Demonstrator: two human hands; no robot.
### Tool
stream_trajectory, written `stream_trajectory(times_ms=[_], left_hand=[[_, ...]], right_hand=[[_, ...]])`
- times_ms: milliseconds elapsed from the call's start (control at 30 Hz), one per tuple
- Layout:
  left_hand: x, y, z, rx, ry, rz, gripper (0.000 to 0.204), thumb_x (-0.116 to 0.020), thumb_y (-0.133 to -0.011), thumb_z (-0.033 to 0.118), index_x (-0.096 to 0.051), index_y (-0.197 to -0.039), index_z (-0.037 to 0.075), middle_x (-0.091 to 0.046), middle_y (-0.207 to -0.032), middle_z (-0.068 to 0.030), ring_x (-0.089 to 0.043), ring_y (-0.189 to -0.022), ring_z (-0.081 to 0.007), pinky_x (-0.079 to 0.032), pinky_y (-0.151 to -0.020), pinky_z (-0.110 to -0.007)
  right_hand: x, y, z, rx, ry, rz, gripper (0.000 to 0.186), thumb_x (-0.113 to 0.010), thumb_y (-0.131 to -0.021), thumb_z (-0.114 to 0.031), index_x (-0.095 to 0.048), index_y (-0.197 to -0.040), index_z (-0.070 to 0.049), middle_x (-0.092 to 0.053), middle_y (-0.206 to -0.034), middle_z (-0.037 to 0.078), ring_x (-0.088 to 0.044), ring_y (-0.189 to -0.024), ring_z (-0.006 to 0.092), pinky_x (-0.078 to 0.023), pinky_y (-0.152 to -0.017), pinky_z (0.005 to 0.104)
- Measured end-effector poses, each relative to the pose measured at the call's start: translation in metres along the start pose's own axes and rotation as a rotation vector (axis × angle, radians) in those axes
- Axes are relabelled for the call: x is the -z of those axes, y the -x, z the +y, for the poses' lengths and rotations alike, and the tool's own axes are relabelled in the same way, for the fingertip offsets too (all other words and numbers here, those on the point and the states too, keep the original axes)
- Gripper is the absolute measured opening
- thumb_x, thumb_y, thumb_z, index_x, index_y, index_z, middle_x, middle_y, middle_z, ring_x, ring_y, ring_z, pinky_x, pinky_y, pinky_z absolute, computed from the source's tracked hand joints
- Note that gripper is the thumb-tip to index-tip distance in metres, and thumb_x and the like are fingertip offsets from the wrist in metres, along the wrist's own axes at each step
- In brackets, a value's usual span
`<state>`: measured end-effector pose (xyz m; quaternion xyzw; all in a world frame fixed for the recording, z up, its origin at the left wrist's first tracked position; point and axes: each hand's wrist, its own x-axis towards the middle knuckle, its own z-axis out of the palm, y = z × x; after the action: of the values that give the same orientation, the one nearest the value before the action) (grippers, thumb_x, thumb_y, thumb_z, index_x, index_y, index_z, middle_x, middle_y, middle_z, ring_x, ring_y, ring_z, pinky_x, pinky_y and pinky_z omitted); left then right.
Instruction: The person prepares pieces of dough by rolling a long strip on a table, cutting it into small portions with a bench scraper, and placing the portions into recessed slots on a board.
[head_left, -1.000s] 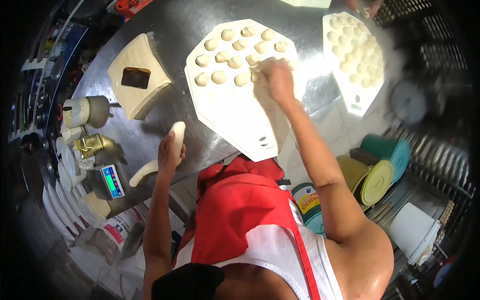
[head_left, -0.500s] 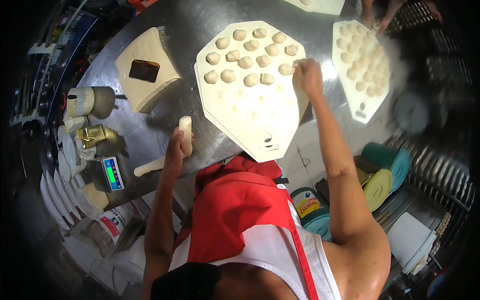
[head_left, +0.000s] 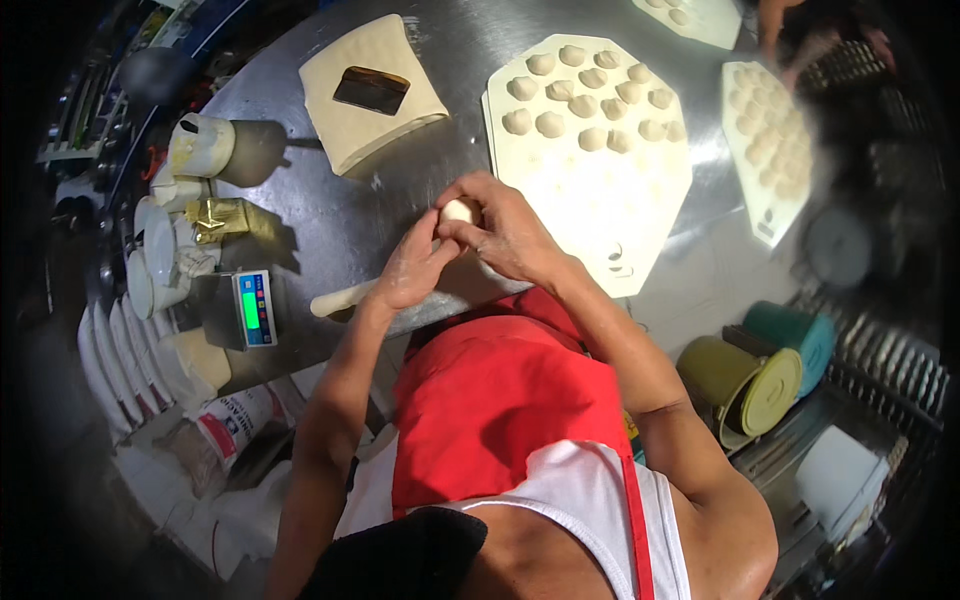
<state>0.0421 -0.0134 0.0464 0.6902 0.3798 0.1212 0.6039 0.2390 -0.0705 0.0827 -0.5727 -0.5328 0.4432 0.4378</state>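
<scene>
Over the near edge of the steel table, my two hands meet around a pale piece of dough (head_left: pixel 460 212). My left hand (head_left: pixel 412 262) is closed on its near left side. The fingers of my right hand (head_left: pixel 508 235) curl round its far side, thumb in front. A dough strip (head_left: pixel 340 300) shows on the table beside my left wrist; whether it joins the held piece is hidden by the hand. Just right of my hands lies a white board (head_left: pixel 590 225), with several dough balls (head_left: pixel 611 107) in rows on its far half.
At the far left, a dark flat rectangular tool (head_left: pixel 371 91) lies on a folded dough sheet (head_left: pixel 425 105). A digital scale (head_left: pixel 253 310), a gold-wrapped block (head_left: pixel 218 220) and a white pot (head_left: pixel 202 147) line the left side. Another filled board (head_left: pixel 765 150) and lidded buckets (head_left: pixel 790 350) are right.
My right hand has left the dough ball at the board's right edge and come back to the dough at my left hand. The whole view has shifted, moving the table's things rightward and up.
</scene>
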Motion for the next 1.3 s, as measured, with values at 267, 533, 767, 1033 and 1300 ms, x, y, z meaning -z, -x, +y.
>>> stream_trajectory(times_ms=[267,533,767,1033,1300], left_hand=[[0.033,0.009,0.029,-0.160,-0.409,-0.196,0.028,-0.051,-0.105,0.019,-0.061,-0.116,-0.006,-0.070,-0.097,-0.0321,-0.071,-0.094,-0.0486,-0.054,-0.083,-0.054],[0.010,-0.011,0.030,-0.194,-0.679,-0.148,0.030,-0.059,-0.102,0.022,-0.067,-0.101,-0.008,-0.072,-0.096,-0.0334,-0.072,-0.093,-0.0503,-0.057,-0.083,-0.059],[0.005,-0.083,-0.079,-0.285,-0.296,-0.134,0.028,-0.062,-0.097,0.026,-0.058,-0.114,0.004,-0.069,-0.111,-0.0256,-0.069,-0.108,-0.0450,-0.053,-0.094,-0.055],[-0.015,-0.066,-0.040,-0.027,-0.453,-0.009,0.053,-0.058,-0.103,0.010,-0.045,-0.153,-0.002,-0.063,-0.133,-0.0310,-0.063,-0.128,-0.0429,-0.046,-0.113,-0.046],[-0.013,-0.038,-0.028,0.091,0.200,0.010,0.040,-0.067,-0.105,0.018,-0.059,-0.141,0.000,-0.070,-0.109,-0.0136,-0.066,-0.100,-0.0147,-0.054,-0.096,-0.035]], right_hand=[[-0.039,0.008,-0.015,-0.227,0.037,0.193,0.026,-0.072,-0.101,-0.022,-0.066,-0.109,0.001,-0.070,-0.089,0.021,-0.071,-0.081,0.0252,-0.056,-0.074,0.0402],[-0.041,-0.011,-0.010,-0.268,0.249,0.411,0.036,-0.072,-0.097,-0.030,-0.067,-0.103,0.006,-0.066,-0.078,0.026,-0.066,-0.070,0.0269,-0.053,-0.068,0.0451],[-0.051,0.009,-0.018,-0.130,0.224,0.124,0.024,-0.071,-0.102,-0.026,-0.068,-0.100,-0.002,-0.068,-0.089,0.008,-0.066,-0.084,0.0203,-0.055,-0.083,0.0374],[0.053,-0.019,0.128,-0.191,0.466,0.440,0.021,-0.074,-0.096,-0.013,-0.072,-0.112,0.000,-0.071,-0.109,0.023,-0.071,-0.100,0.0400,-0.057,-0.089,0.0480],[-0.011,0.001,0.057,-0.123,-0.054,0.134,0.030,-0.080,-0.093,-0.022,-0.072,-0.112,0.000,-0.074,-0.100,0.017,-0.072,-0.089,0.0328,-0.056,-0.083,0.0427]])
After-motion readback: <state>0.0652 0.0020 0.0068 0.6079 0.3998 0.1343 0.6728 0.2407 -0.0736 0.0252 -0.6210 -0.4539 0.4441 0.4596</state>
